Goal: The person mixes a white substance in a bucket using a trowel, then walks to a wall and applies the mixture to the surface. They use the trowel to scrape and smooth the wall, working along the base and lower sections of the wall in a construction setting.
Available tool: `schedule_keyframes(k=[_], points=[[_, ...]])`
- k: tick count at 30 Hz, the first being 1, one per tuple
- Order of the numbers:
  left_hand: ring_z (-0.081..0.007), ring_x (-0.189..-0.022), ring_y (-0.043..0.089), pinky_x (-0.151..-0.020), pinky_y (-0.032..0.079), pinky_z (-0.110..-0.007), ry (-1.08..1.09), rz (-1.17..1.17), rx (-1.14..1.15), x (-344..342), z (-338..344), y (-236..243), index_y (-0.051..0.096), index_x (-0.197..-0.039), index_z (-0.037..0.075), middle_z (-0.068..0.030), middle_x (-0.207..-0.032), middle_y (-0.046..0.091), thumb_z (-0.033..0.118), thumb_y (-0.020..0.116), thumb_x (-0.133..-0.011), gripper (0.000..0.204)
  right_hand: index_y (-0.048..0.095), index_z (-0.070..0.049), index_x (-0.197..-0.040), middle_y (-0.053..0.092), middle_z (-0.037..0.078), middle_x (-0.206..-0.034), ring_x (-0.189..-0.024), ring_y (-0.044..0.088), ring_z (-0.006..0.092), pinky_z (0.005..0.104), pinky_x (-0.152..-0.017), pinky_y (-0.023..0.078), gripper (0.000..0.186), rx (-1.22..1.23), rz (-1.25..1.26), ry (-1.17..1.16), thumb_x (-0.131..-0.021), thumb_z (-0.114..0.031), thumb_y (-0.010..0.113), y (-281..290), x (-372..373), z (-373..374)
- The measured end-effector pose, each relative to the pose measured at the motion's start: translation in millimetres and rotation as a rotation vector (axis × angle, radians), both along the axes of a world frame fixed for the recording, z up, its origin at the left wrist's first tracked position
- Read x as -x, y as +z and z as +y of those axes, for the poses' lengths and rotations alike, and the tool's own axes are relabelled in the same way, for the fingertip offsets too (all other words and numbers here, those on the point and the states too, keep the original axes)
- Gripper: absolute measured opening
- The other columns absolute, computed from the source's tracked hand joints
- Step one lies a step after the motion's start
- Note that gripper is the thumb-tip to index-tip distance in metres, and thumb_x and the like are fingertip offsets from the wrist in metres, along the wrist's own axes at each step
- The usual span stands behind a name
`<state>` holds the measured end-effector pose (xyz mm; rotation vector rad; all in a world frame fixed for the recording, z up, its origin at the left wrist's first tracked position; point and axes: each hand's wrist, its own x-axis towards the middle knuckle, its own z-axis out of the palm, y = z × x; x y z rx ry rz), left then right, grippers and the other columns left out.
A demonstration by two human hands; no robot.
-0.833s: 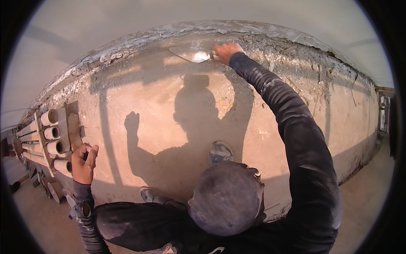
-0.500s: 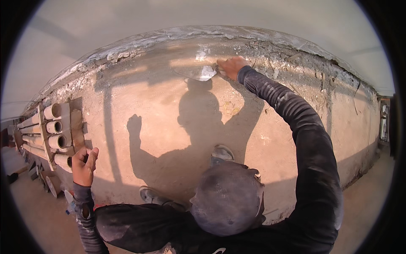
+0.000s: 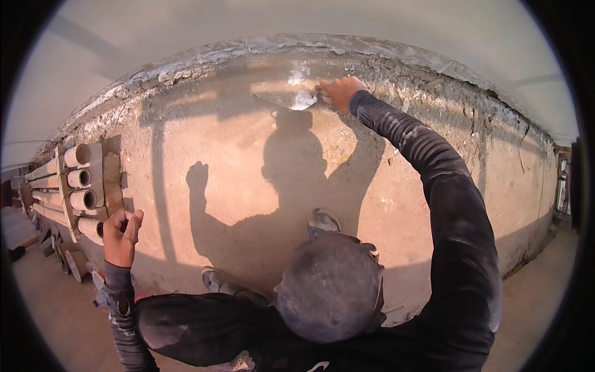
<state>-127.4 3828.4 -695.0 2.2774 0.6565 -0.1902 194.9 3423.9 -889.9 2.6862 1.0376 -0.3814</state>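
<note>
At the far side of the dusty tan floor, my right hand (image 3: 343, 93) is closed round the handle end of a trowel (image 3: 282, 101). Its thin, wide blade reaches left from the fist, low over the surface, with a bright white patch at its right end. The grip itself is mostly hidden by my fingers. My left hand (image 3: 122, 237) is raised at the left, fingers curled and thumb extended along them, with nothing visible in it. It appears close to the ends of several pale pipes (image 3: 82, 199), apart from the trowel.
A rough, crumbling ledge (image 3: 297, 43) curves along the far side, with debris (image 3: 434, 84) on its right. The pipes lie stacked in a wooden rack (image 3: 66, 193) at the left. My shoes (image 3: 322, 220) and a dusty grey rounded shape (image 3: 328, 288) are below.
My right hand and the trowel have shifted very slightly farther away. The left hand is slightly higher and farther left, its fingers still curled.
</note>
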Motion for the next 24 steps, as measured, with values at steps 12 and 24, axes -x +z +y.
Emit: schedule_keyframes(k=[12, 24], points=[[-0.0023, -0.044, 0.032, -0.041, 0.023, -0.021, -0.014, -0.024, -0.002, 9, 0, 3, 0.045, -0.062, 0.005, 0.0051, -0.051, 0.039, 0.019, 0.059, -0.088, 0.033, 0.050, -0.006, -0.106, 0.064, 0.019, -0.084, -0.080, 0.064, 0.0337, 0.0440, -0.070, 0.050, 0.031, -0.060, 0.002, -0.020, -0.085, -0.028, 0.051, -4, -4, 0], [-0.0021, -0.046, 0.033, -0.043, 0.025, -0.022, -0.203, -0.104, -0.045, -23, -34, 10, 0.045, -0.062, 0.005, 0.0052, -0.051, 0.038, 0.020, 0.060, -0.087, 0.033, 0.056, -0.004, -0.106, 0.063, 0.021, -0.095, -0.082, 0.064, 0.0303, 0.0405, -0.074, 0.050, 0.043, -0.208, 0.071, -0.206, -0.087, -0.042, 0.046, -3, -11, 23]])
